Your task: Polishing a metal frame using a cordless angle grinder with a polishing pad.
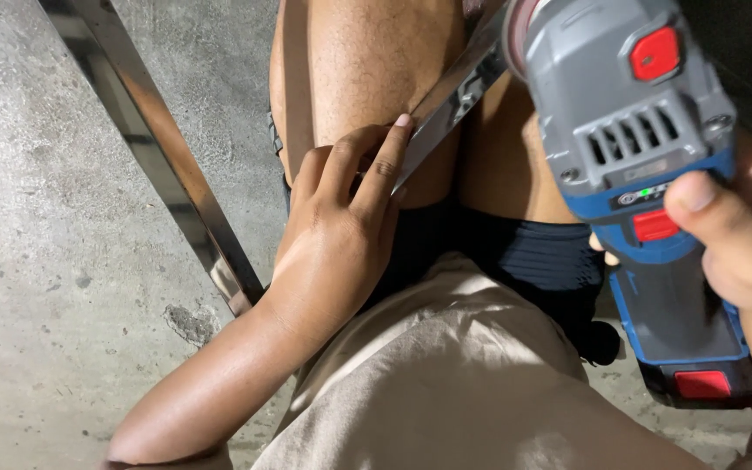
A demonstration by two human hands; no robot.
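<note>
Right grip (746, 235) holds grinder (637, 174); left (341, 218) steadies bar (446, 109).

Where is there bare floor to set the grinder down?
Bare concrete floor lies left of the long steel bar. It is crowded right of that: left hand on a metal strip across the knee, right hand holding the grinder.
</note>
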